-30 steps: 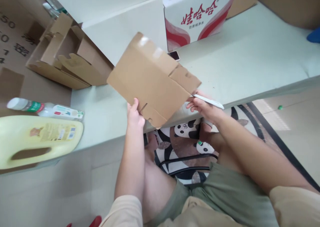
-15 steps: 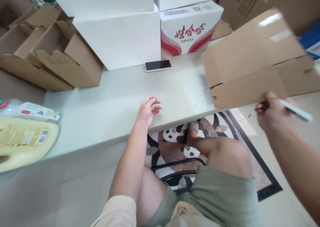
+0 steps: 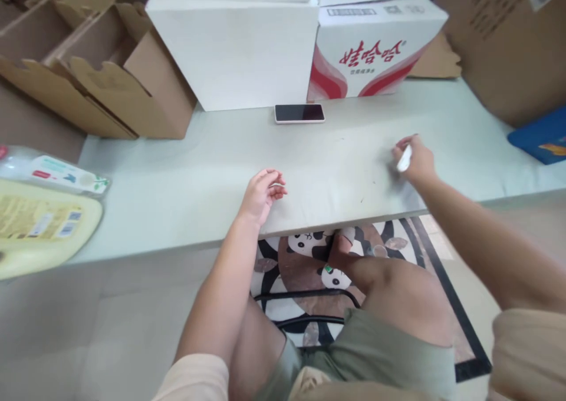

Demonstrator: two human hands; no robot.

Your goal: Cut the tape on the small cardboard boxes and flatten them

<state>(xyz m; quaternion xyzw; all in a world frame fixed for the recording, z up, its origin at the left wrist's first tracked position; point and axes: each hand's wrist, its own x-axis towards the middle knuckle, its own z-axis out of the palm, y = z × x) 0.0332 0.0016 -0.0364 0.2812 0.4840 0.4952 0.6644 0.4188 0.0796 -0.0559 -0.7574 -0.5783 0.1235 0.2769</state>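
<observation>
My left hand [image 3: 262, 192] rests on the pale green table [image 3: 186, 177] near its front edge, fingers loosely curled, holding nothing. My right hand [image 3: 413, 160] is over the table to the right, closed around a white marker [image 3: 404, 158] whose end points down at the tabletop. A black phone [image 3: 299, 112] lies flat on the table beyond my hands, in front of the white boxes. No cardboard piece is in either hand.
Folded brown cardboard boxes [image 3: 92, 65] sit at the back left. White cartons [image 3: 234, 47] and a red-and-white printed carton [image 3: 375, 47] line the back. A yellow jug [image 3: 39, 227] and a bottle [image 3: 57, 174] lie at left. A blue item [image 3: 542, 135] is at right.
The flat cardboard piece, first held in both hands, swung right in my right hand and is now out of view. My left hand dropped to the table; my right hand returned with the marker.
</observation>
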